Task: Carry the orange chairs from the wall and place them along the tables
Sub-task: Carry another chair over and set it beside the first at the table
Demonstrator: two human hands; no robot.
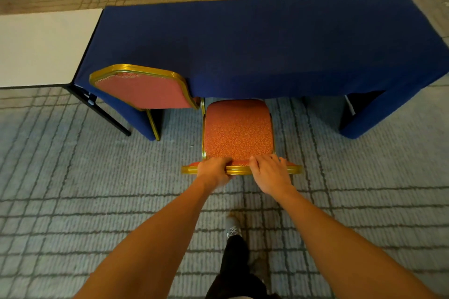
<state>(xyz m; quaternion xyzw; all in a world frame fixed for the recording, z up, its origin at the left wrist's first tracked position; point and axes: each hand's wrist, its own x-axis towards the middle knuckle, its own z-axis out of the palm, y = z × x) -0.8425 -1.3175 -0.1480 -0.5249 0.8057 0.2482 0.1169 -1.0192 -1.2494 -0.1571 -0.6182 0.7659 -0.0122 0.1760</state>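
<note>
Two hands are holding an orange chair (239,131) at the blue-draped desk (267,43).

At the far left a white desk (46,46) is standing end to end with the blue one, and a second orange chair (143,92) is sitting tucked against the blue cloth. Just to its right, the held chair is facing the desk, its seat's front edge reaching the cloth. The left hand (213,172) is curling its fingers round the gold top rail. The right hand (269,173) is lying over the rail beside it, fingers draped forward; I cannot tell whether it is gripping.
</note>
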